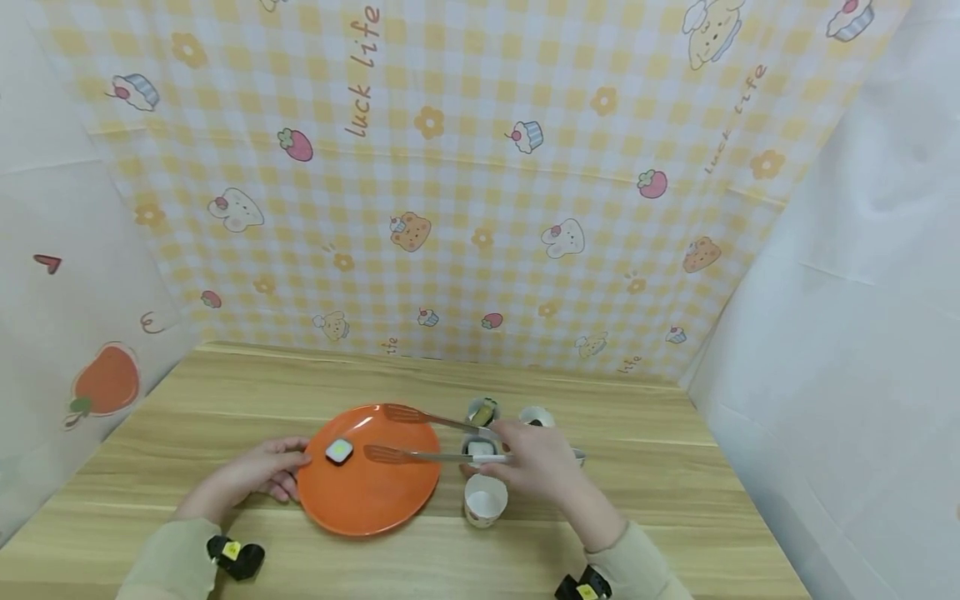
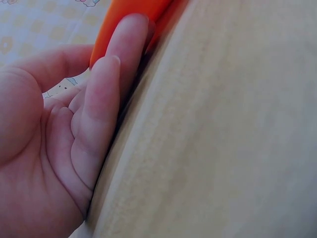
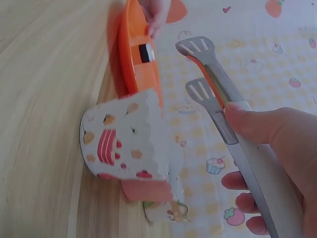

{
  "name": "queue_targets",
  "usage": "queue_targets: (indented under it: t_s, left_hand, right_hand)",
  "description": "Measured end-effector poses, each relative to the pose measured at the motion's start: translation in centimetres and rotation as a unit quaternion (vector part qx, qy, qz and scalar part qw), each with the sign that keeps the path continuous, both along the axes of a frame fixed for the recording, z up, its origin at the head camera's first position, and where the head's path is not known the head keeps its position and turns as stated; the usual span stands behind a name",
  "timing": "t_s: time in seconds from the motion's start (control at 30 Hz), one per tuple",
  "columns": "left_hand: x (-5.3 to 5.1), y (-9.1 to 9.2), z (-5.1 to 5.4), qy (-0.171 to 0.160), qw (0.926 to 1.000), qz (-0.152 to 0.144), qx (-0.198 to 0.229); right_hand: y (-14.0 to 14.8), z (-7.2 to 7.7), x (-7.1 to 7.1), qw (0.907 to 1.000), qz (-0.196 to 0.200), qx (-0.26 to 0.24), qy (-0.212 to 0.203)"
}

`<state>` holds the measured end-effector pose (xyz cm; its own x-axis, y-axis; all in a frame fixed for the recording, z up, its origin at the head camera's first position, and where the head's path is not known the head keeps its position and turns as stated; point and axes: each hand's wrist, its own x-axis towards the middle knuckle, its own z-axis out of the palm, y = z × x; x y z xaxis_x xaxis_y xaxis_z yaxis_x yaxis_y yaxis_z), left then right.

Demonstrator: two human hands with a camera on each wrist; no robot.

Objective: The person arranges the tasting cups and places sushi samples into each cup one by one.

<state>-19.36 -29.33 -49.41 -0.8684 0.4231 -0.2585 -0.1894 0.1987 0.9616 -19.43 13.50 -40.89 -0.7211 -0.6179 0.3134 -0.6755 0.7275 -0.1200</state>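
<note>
My left hand [image 1: 262, 468] holds the left rim of a round orange plate [image 1: 367, 504], thumb at the rim and fingers below in the left wrist view. One sushi roll piece [image 1: 339, 451], white with a dark wrap and yellow centre, lies on the plate's left part. In my right hand [image 1: 540, 458] is a pair of tongs [image 1: 450, 457] with slotted ends. The tongs' arms are spread, with nothing between their tips, above the plate's right side. Part of the left hand's fingers is hidden by the plate.
Right of the plate stand several paper cups. The nearest cup [image 1: 485, 506] looks empty inside; a middle cup [image 1: 480, 448] holds a white piece, and a back cup [image 1: 483, 412] a greenish one. Another cup [image 1: 536, 415] is partly behind the right hand. A patterned cloth [image 1: 450, 183] hangs behind the table.
</note>
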Motion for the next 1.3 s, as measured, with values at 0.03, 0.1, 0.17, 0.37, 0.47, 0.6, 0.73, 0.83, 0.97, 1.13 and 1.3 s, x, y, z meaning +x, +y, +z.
queue_targets:
  t_s: [0.03,0.1,0.17,0.37,0.47,0.6,0.73,0.83,0.97,1.13,1.3]
  left_hand:
    - [0.0,0.0,0.0,0.001,1.0,0.0,0.0]
    - [0.0,-0.1,0.0,0.001,1.0,0.001,-0.001]
    - [0.0,0.0,0.0,0.002,1.0,0.002,0.0]
    - [0.1,-0.1,-0.1,0.006,1.0,0.003,0.0]
    - [0.1,-0.1,-0.1,0.005,1.0,0.004,0.001]
    - [0.0,0.0,0.0,0.004,1.0,0.005,0.002]
    - [0.0,0.0,0.0,0.004,1.0,0.004,0.001]
    - [0.0,0.0,-0.1,0.005,1.0,0.003,0.002]
    - [0.0,0.0,-0.2,0.008,1.0,0.003,0.003]
    - [0.0,-0.1,-0.2,0.006,1.0,0.001,0.006]
    - [0.0,-0.1,-0.2,0.004,1.0,-0.001,0.008]
  right_hand:
    - [-0.2,0.0,0.0,1.0,-0.001,0.003,-0.004]
    - [-0.6,0.0,0.0,0.9999,-0.003,0.009,-0.005]
    - [-1.0,0.0,0.0,0.9999,-0.003,0.015,0.002]
    - [-1.8,0.0,0.1,0.9989,-0.002,0.031,0.034]
    - [-2.1,-0.1,0.1,0.9986,0.0,0.036,0.04]
    - [-2.6,-0.5,0.1,0.9978,-0.004,0.051,0.043]
    - [-3.1,-0.7,0.4,0.9975,-0.015,0.059,0.035]
    - [-3.5,-0.6,0.7,0.9976,-0.017,0.06,0.029]
    - [-4.0,-0.6,0.9,0.997,-0.014,0.067,0.037]
    - [-4.8,-0.8,0.8,0.9959,-0.021,0.082,0.034]
    - [-5.4,-1.2,0.7,0.9946,-0.035,0.094,0.026]
